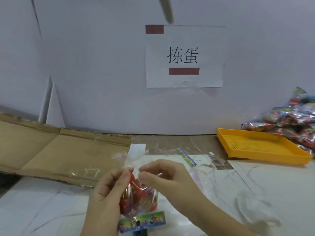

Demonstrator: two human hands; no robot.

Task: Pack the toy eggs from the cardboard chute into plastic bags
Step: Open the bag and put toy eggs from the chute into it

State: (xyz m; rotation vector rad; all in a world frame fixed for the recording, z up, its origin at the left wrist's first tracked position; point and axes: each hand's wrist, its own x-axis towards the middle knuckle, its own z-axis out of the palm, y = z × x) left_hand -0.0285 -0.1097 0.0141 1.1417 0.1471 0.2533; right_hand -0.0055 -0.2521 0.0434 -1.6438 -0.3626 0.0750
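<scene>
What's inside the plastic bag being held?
Red toy eggs, packed close in the plastic bag. Left hand and right hand cover part, so their count is unknown.

The left grip (109, 189) and the right grip (163, 178), both bare hands, pinch the top of a clear plastic bag (144, 191) between curled fingers, just above the surface (255, 193). Red toy eggs (129, 205) sit inside the bag, and a colourful card strip (142, 221) runs across its near end. Flattened cardboard (51, 150) lies to the left. A yellow tray (259, 145) lies to the right, beside a pile of filled bags (289, 120). A paper sign (184, 57) hangs on the wall.
</scene>
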